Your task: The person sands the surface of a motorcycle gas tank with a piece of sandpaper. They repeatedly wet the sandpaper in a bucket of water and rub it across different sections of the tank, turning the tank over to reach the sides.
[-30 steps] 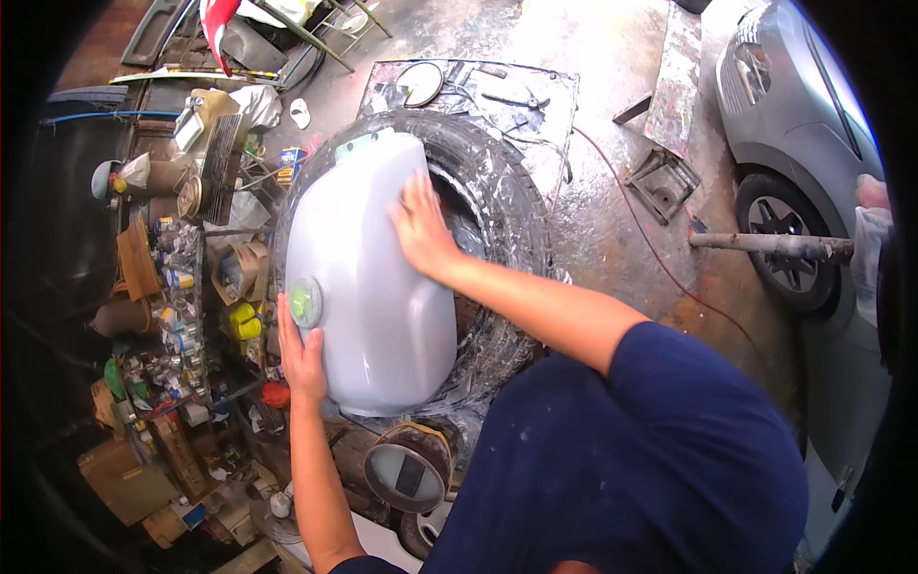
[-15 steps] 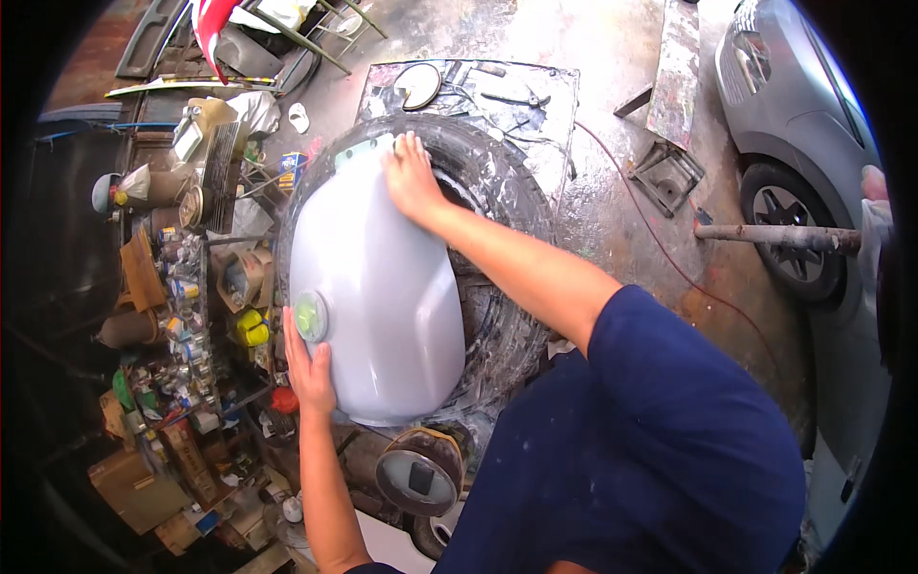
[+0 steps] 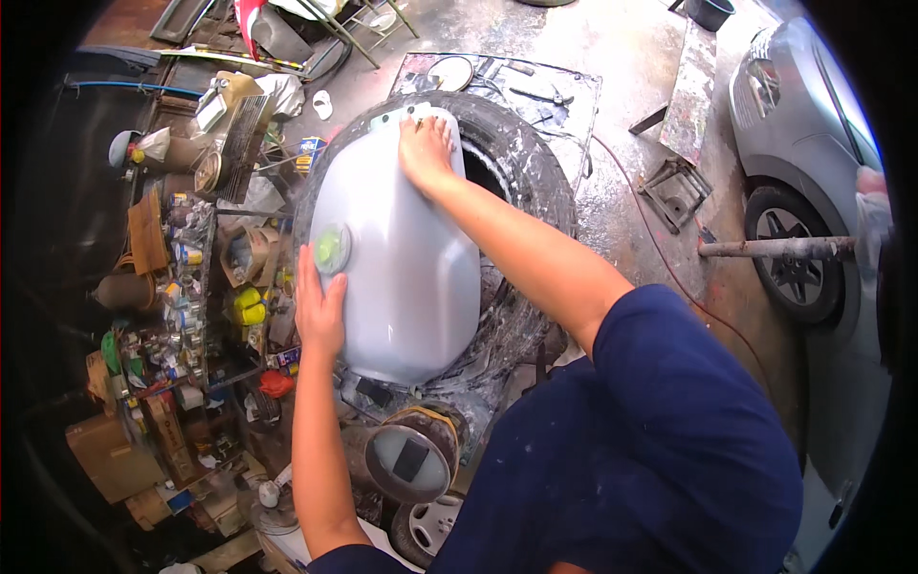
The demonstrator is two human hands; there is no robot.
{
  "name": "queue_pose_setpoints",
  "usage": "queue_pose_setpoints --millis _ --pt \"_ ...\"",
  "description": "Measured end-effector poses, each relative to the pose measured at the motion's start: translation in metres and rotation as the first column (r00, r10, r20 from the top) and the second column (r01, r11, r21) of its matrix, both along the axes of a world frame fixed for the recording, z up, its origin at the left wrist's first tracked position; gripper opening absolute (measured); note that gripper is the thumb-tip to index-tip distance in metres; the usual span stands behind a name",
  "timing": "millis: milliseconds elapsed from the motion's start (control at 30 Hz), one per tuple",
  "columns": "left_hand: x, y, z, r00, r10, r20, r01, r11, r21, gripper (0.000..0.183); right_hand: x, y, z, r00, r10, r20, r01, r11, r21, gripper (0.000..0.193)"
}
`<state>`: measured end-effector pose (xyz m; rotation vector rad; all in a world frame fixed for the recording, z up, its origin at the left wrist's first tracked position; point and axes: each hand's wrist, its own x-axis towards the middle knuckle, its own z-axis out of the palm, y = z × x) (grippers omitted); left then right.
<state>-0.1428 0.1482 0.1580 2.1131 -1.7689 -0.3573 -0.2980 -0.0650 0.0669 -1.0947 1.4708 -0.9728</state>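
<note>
A smooth silver-grey motorcycle fuel tank [image 3: 406, 258] lies over a black, paint-smeared tyre [image 3: 540, 182]. On its left side sits a round filler opening [image 3: 332, 249] with a pale green cover. My left hand [image 3: 320, 311] presses along the tank's left edge just below that opening, fingers stretched and thumb apart. My right hand [image 3: 427, 148] rests on the tank's far end, palm down with fingers extended. Part of the tyre is hidden under the tank.
Left stands a cluttered shelf [image 3: 206, 316] of cans and boxes. Beyond the tyre, a paint-stained board [image 3: 583, 105] bears pliers and other tools. A grey car [image 3: 808, 124] stands right, near a red hose [image 3: 660, 258]. Close to me is a round metal container [image 3: 411, 469].
The whole view has shifted. The tank has moved slightly away from me and turned a little on the tyre, both hands staying on it.
</note>
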Motion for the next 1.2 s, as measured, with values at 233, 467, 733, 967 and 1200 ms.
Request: queue_pose_setpoints --millis 233,467,733,967,1200 --pt "0.014 0.001 -0.013 1.000 -0.009 -0.003 0.009 1.000 -0.023 0.074 -0.004 0.226 0.023 0.991 0.127 0.043 -0.101 0.919 -0.382 0.074" --pt "0.028 -0.003 -0.016 0.998 -0.063 -0.028 0.061 0.995 -0.078 0.075 -0.028 0.338 0.018 0.961 0.268 0.072 -0.197 0.841 -0.504 0.072" --pt "0.017 -0.011 -0.021 0.997 -0.069 -0.037 0.067 0.997 -0.049 0.075 -0.013 0.236 0.009 0.997 0.057 0.059 -0.020 0.869 -0.495 0.068" --pt "0.023 -0.005 -0.015 0.994 -0.067 -0.088 0.063 0.997 -0.051 0.075 -0.036 0.312 -0.015 0.966 0.147 -0.213 -0.244 0.787 -0.566 0.070" --pt "0.012 -0.009 -0.012 0.980 -0.109 -0.168 0.106 0.994 -0.023 0.069 -0.042 0.215 -0.044 0.989 0.019 -0.149 -0.092 0.857 -0.507 0.071"
